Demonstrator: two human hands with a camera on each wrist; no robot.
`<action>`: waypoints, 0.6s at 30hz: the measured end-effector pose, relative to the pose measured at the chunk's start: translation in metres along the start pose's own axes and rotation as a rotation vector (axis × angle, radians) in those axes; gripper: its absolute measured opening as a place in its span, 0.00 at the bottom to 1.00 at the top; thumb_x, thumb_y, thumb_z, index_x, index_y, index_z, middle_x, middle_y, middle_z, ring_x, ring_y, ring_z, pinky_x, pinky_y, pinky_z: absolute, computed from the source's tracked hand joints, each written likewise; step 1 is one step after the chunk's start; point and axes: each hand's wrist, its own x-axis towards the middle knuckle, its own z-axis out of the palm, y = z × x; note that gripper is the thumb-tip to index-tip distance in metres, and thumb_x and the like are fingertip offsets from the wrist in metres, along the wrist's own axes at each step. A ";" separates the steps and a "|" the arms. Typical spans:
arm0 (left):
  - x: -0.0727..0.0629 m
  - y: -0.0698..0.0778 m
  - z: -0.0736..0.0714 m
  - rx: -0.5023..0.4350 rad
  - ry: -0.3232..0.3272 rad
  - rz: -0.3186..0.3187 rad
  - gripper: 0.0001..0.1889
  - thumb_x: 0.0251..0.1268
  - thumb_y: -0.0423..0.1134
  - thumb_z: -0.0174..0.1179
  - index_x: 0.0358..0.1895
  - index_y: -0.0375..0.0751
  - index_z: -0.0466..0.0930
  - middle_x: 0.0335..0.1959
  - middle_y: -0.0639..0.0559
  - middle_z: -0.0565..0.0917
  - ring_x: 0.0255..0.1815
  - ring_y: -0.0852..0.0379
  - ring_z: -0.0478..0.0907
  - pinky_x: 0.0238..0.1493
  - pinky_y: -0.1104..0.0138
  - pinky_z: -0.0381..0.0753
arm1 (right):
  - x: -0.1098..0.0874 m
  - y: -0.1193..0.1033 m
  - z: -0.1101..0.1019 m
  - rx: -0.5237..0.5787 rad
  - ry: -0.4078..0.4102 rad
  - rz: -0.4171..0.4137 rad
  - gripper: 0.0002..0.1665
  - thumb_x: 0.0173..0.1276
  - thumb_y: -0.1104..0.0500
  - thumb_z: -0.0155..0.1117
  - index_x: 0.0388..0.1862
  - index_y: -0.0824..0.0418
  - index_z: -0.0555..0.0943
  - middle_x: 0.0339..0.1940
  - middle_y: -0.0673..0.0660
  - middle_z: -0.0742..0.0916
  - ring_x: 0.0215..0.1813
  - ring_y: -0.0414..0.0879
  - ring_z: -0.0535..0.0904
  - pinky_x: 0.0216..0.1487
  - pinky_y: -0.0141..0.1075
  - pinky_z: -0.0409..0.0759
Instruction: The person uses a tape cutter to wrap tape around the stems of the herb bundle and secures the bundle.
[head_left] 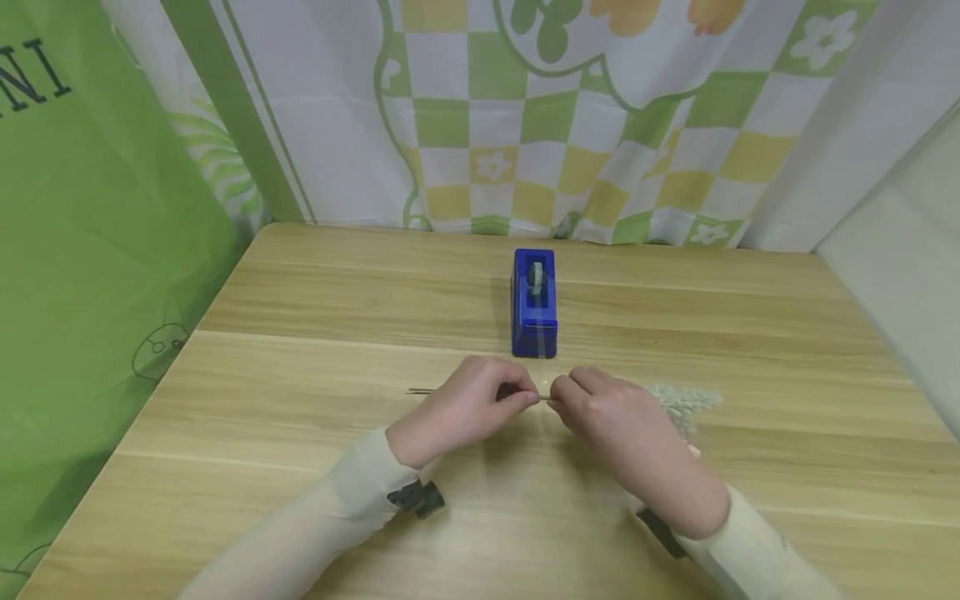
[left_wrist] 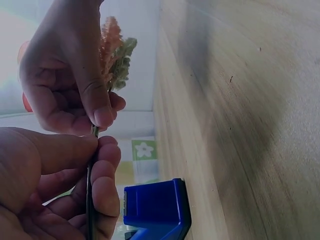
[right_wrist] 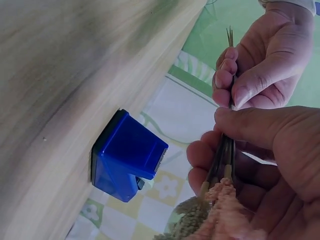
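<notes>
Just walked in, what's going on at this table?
A person's left hand and right hand pinch a bundle of thin stems close together. Fuzzy pink and green heads stick out on the right-hand side. A blue tape dispenser stands on the wooden table beyond them, untouched.

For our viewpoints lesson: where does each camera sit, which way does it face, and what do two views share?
Head: on the head, facing forward and down at the tabletop; left hand, right hand and sleeves show.
Left wrist: on that wrist, facing the stems; both hands show, left nearer.
Right wrist: on that wrist, facing the stems; both hands show, right nearer.
Wrist views share the blue tape dispenser.
</notes>
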 end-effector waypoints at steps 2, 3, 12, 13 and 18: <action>0.000 0.000 0.000 0.002 0.011 0.002 0.08 0.75 0.35 0.62 0.41 0.36 0.90 0.36 0.48 0.91 0.32 0.66 0.77 0.39 0.75 0.79 | 0.001 0.000 -0.001 0.010 -0.031 0.022 0.13 0.65 0.64 0.76 0.31 0.59 0.77 0.23 0.48 0.77 0.24 0.38 0.66 0.22 0.28 0.72; 0.000 0.000 0.000 0.006 0.016 0.002 0.07 0.75 0.35 0.63 0.41 0.36 0.90 0.37 0.48 0.91 0.33 0.66 0.78 0.39 0.75 0.80 | 0.001 0.000 -0.001 0.019 -0.049 0.035 0.12 0.66 0.64 0.75 0.31 0.59 0.77 0.22 0.48 0.76 0.24 0.37 0.65 0.22 0.28 0.71; 0.001 0.000 0.001 0.014 0.024 0.003 0.06 0.73 0.34 0.64 0.40 0.37 0.89 0.36 0.49 0.90 0.34 0.66 0.79 0.40 0.75 0.80 | 0.002 0.000 -0.005 0.082 -0.134 0.075 0.02 0.69 0.63 0.72 0.38 0.59 0.85 0.27 0.48 0.81 0.25 0.35 0.70 0.26 0.29 0.77; 0.001 0.000 0.001 0.014 0.025 0.000 0.06 0.73 0.34 0.64 0.40 0.37 0.89 0.36 0.50 0.90 0.34 0.66 0.79 0.40 0.75 0.80 | 0.002 0.001 -0.005 0.093 -0.134 0.075 0.02 0.69 0.64 0.72 0.38 0.59 0.86 0.27 0.48 0.82 0.25 0.35 0.71 0.27 0.29 0.78; 0.002 0.000 0.002 0.009 0.029 -0.004 0.05 0.73 0.33 0.64 0.39 0.37 0.89 0.36 0.49 0.90 0.34 0.66 0.79 0.40 0.75 0.80 | 0.002 0.003 -0.003 0.124 -0.114 0.074 0.04 0.67 0.64 0.74 0.39 0.58 0.87 0.29 0.47 0.84 0.29 0.36 0.77 0.29 0.30 0.81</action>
